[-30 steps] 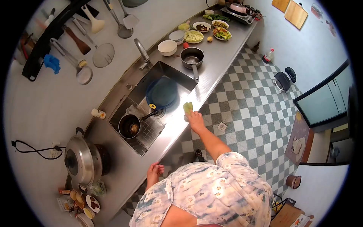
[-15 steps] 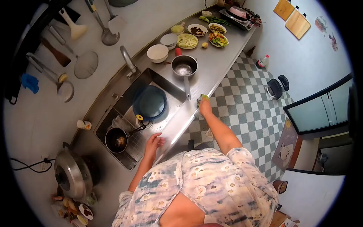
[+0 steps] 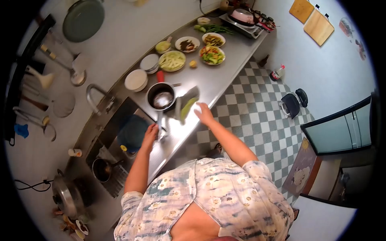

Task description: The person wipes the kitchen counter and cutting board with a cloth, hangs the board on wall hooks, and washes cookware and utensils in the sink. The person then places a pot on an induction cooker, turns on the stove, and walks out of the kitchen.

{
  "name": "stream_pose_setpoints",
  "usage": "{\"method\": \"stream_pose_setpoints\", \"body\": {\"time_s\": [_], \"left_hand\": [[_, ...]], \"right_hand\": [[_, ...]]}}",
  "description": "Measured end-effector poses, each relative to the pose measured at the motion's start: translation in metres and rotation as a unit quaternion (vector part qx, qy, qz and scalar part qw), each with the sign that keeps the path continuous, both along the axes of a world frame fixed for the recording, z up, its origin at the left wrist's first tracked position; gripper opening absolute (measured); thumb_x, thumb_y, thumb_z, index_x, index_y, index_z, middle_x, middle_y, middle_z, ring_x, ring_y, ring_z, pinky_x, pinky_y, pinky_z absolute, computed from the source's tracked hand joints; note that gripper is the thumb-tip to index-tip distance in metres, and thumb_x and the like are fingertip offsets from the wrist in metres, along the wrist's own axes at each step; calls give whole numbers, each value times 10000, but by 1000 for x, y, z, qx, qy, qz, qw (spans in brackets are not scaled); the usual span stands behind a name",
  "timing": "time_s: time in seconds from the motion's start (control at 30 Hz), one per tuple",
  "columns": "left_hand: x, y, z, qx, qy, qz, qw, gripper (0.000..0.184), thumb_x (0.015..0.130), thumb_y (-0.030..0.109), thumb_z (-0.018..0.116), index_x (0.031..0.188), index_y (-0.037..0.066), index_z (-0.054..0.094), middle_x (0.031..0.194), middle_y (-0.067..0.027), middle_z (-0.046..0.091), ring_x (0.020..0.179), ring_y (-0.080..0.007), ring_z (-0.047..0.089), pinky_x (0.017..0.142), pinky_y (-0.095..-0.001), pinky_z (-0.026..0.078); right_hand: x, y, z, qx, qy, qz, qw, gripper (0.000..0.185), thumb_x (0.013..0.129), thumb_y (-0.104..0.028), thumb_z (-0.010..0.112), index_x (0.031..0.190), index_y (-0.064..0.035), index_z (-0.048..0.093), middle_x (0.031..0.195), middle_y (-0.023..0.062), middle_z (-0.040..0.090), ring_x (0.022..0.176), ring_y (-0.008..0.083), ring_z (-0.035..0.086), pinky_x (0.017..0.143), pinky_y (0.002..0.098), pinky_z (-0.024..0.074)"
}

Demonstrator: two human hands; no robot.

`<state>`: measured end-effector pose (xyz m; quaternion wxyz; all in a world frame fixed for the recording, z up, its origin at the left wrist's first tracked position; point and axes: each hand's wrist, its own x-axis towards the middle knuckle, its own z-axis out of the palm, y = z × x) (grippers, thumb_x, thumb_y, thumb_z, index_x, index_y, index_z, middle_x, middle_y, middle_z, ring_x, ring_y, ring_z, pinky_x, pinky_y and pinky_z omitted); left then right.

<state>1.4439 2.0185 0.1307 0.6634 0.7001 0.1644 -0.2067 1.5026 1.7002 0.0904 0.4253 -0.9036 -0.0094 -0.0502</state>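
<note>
My right hand (image 3: 205, 115) is at the counter's front edge, fingers closed on a green cloth (image 3: 188, 109), which is blurred by motion and lies over the metal top. A grey blurred shape surrounds the cloth. To its left stands a small saucepan (image 3: 161, 97) with its grey handle (image 3: 160, 117) pointing toward me. Beside the end of that handle is my left hand (image 3: 150, 135), its fingers curled; whether they grip the handle is unclear. Under the left forearm's far side, a blue round lid or basin (image 3: 134, 131) sits in the sink (image 3: 117, 111).
Behind the saucepan are a white bowl (image 3: 136, 80), a plate of pale sliced vegetable (image 3: 172, 60) and several filled dishes. A black pan (image 3: 102, 169) lies in the sink's left part, under the faucet (image 3: 97, 98) side. A large lidded pot (image 3: 66, 197) stands farther left.
My right hand and the green cloth have moved from the front edge inward, beside the saucepan. My left hand has risen from near the sink's front rim to the saucepan's handle. The view has shifted right.
</note>
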Motion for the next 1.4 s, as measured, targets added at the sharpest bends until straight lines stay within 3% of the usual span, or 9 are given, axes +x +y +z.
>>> {"method": "stream_pose_setpoints", "body": {"time_s": [0.07,0.13,0.23,0.33,0.5,0.73,1.07,1.3,1.4], "left_hand": [[7,-37,21,-41,42,57,997,544,868,262,620,1294,5,400,894,-100,586,729,-165,594,576,-285,485],[17,-48,9,-21,33,30,999,328,839,155,633,1098,10,492,642,-52,546,450,-123,495,383,-267,393],[21,-84,25,10,-14,82,996,233,848,120,601,1043,35,506,599,-20,492,433,-102,459,381,-250,366],[21,-131,63,86,-76,95,989,261,837,99,602,1069,9,525,602,-8,490,400,-88,427,363,-230,336],[75,-230,118,1,-72,47,996,340,829,97,610,1139,-4,517,583,-2,480,402,-77,414,371,-219,327],[207,-377,106,-170,-14,-66,983,383,829,90,640,1193,37,533,584,27,459,407,-61,393,391,-207,313],[367,-528,76,-171,9,-123,977,288,826,82,642,1087,25,533,601,7,499,414,-66,425,384,-211,332],[421,-562,93,-111,-11,-82,990,367,819,72,641,1161,17,523,599,15,486,408,-64,412,381,-211,333],[435,-587,102,-100,-31,1,995,266,812,85,646,1036,3,530,592,12,478,419,-64,422,373,-215,345]], "right_hand": [[-15,-62,-5,43,45,30,998,400,828,-239,616,1183,-63,562,1255,183,494,1182,316,453,994,373,368],[-23,-129,-6,39,102,-6,994,377,812,-220,624,1151,-61,580,1169,156,559,1037,280,552,891,346,448],[-27,-238,-10,72,140,-47,986,322,802,-197,629,1090,-55,618,999,117,642,864,229,623,794,327,493],[-18,-319,-33,55,101,-146,983,202,811,-150,595,987,-69,655,912,125,676,853,242,646,774,340,501],[32,-367,-30,119,119,-160,973,197,855,-62,532,1018,-43,641,885,78,661,803,151,615,744,279,488],[164,-412,46,183,52,-92,977,221,874,-34,518,1077,-28,605,981,52,639,848,129,606,784,253,473],[323,-601,146,111,-107,-145,977,250,851,19,526,1081,-48,598,1001,64,631,853,119,593,772,246,468],[474,-684,185,-108,-142,-171,969,346,840,-230,639,1107,-20,573,1008,133,625,871,190,596,789,319,479],[567,-729,144,-52,4,-116,992,445,830,-351,648,1098,-2,572,992,126,624,859,217,594,808,340,470]]}}
